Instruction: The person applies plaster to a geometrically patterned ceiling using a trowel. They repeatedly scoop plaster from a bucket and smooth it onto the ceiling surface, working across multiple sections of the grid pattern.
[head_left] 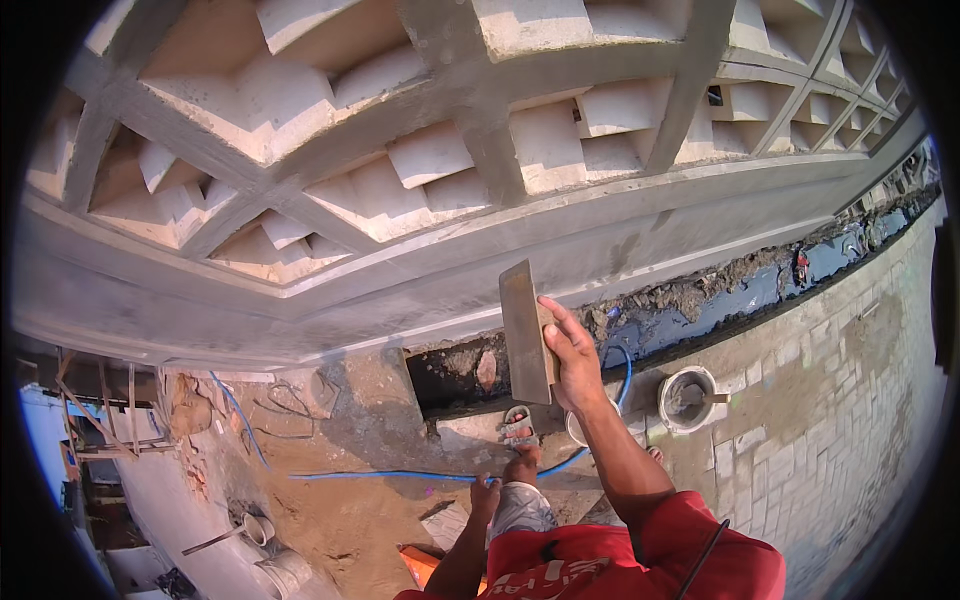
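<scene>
My right hand [568, 345] is closed on a steel plastering trowel [521, 320], held by its back grip with the flat blade raised in front of a grey rendered wall [420, 285]. Above the smooth band is white latticed blockwork [395, 150] framed in grey cement. My left hand [485, 497] hangs low near my thigh; its fingers are too small and shaded to read. A white bucket [577, 432] is partly hidden behind my right arm. My sandalled foot [521, 425] is on the ground below the trowel.
An open drain [720, 300] with dark water runs along the wall's foot. A bucket of grey mix [686, 401] stands on block paving [820, 420]. A blue hose [380, 475] crosses the sandy ground. Wooden poles [110, 420] and containers [256, 532] are at the left.
</scene>
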